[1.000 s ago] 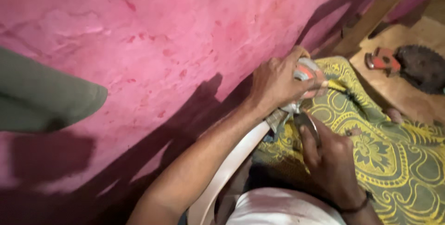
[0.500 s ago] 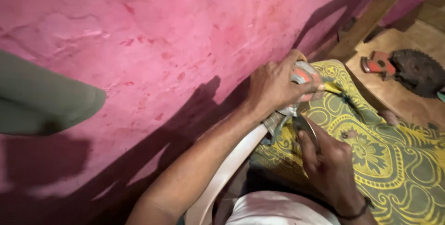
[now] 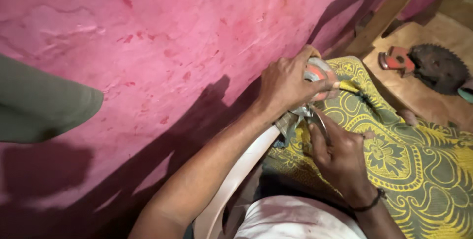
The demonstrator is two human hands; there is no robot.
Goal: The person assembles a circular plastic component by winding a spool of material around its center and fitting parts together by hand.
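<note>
1. Little has moved since the earlier frames: both hands stay locked on the same small tool, and only the view has crept a touch closer and shifted slightly.
2. Left hand [image 3: 288, 84] is curled tight over the top of a round orange-and-grey tool [image 3: 319, 74], fingers wrapped round its body and pressing it down.
3. Right hand [image 3: 340, 153] comes up from below, its fingers pinched on the thin metal part [image 3: 310, 116] under the tool's head; what exactly they pinch is partly hidden.
4. That tool sits over the edge of a white plastic chair arm [image 3: 246, 162], just beside the yellow-green patterned cloth [image 3: 419, 165].
5. My judgement: the step in hand is fitting or tightening a piece at the tool's head, one hand bracing while the other turns or sets. Any next move calls for a steady brace above and a small, firm twist below, keeping fingers clear of the metal edge.
6. Farther out, a dark toothed saw blade [image 3: 438, 69] and a red-bodied tool [image 3: 395, 59] lie on a wooden board [image 3: 423, 103], well apart from the hands.
7. Behind everything stands the pink wall [image 3: 172, 37].
</note>
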